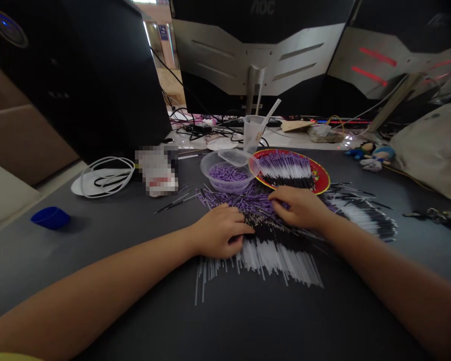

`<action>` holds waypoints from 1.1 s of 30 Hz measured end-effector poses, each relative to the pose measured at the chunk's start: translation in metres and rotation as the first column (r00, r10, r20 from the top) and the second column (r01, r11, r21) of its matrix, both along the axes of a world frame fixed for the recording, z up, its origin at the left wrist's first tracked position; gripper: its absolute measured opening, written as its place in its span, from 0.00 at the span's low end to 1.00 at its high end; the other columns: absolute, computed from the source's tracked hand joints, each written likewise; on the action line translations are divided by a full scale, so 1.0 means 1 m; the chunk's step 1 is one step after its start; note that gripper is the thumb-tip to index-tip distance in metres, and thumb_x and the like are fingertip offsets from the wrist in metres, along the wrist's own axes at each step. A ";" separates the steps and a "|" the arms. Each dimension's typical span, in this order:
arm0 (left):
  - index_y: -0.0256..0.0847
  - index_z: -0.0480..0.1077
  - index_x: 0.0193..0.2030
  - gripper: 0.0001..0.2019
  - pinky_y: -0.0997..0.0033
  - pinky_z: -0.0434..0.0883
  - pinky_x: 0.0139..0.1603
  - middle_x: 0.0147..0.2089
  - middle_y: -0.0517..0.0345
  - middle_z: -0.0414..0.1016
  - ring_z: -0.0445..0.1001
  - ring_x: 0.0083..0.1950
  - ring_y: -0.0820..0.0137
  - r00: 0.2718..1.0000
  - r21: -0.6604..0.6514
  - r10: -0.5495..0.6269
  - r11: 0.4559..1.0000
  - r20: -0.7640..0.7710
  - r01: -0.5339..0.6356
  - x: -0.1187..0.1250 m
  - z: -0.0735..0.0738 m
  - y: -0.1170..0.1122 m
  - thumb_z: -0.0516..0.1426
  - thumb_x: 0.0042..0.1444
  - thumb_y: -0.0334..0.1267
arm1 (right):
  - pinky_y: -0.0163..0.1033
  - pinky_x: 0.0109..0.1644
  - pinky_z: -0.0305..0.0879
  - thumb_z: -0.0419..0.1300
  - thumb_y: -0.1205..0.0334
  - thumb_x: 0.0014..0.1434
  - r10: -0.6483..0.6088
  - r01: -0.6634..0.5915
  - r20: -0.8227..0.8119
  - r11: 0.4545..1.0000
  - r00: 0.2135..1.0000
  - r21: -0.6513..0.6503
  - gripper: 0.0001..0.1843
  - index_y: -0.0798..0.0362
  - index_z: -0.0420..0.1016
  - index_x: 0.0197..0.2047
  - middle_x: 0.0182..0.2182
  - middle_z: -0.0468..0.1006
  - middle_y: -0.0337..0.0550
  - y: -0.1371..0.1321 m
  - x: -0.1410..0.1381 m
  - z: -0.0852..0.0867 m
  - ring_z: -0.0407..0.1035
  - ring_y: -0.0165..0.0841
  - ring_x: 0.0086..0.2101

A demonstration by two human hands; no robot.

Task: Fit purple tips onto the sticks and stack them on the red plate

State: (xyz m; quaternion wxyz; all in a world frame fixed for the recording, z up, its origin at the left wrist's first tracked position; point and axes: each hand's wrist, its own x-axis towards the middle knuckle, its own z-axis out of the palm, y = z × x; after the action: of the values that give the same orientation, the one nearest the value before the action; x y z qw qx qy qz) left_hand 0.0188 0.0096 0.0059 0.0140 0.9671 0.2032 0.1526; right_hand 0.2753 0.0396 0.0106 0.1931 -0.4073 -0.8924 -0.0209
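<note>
Both my hands rest on a flat heap of thin sticks (270,258) with white shafts, black middles and purple tips, spread on the grey mat. My left hand (220,231) lies on the left of the heap, fingers curled and pinched onto some sticks. My right hand (300,206) is just to its right, fingers bent and pressed onto the sticks' purple ends. A clear plastic tub (229,171) with purple caps stands just beyond. Behind my right hand, a red plate (321,175) holds a neat bundle of sticks.
More sticks (364,213) lie in a pile at right. A blue cap (50,217) and a white face mask (103,176) sit at left. A clear cup with a straw (252,131), cables, monitors (263,45) and a black computer case (78,70) stand behind.
</note>
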 end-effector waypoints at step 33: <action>0.39 0.67 0.37 0.05 0.67 0.64 0.40 0.39 0.54 0.70 0.66 0.39 0.68 0.994 0.016 -0.012 1.000 0.109 0.011 0.000 -0.003 0.003 0.52 0.55 0.31 | 0.36 0.30 0.58 0.53 0.65 0.58 -0.048 -0.024 -0.249 0.960 0.967 -0.278 0.03 0.52 0.67 0.35 0.28 0.71 0.39 -0.018 -0.023 0.010 0.63 0.29 0.26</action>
State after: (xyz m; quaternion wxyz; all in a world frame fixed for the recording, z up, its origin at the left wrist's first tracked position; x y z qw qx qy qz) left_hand 0.0186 0.0129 0.0031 0.0183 0.9585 0.1954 0.2068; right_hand 0.2523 0.0214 0.0203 0.2459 -0.4353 -0.8519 0.1561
